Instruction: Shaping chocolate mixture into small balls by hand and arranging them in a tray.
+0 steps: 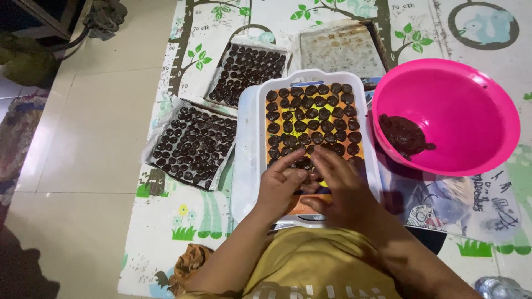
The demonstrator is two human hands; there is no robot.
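A white plastic tray (372, 160) with an orange bottom lies before me, filled with rows of several dark brown flattened dough pieces (310, 119). Both hands hover over its near end. My left hand (280, 185) pinches a dark piece with its fingertips at the tray's lower rows. My right hand (341, 185) lies beside it, fingers curved over the same spot, touching the dough. What sits under the fingers is mostly hidden.
A pink bowl (471, 105) with a lump of dark dough (403, 134) stands to the right. Two paper-lined trays of dark pieces (194, 145) (246, 67) lie left and behind. A bare metal tray (339, 49) sits at the back. A printed mat (166, 232) covers the tiled floor.
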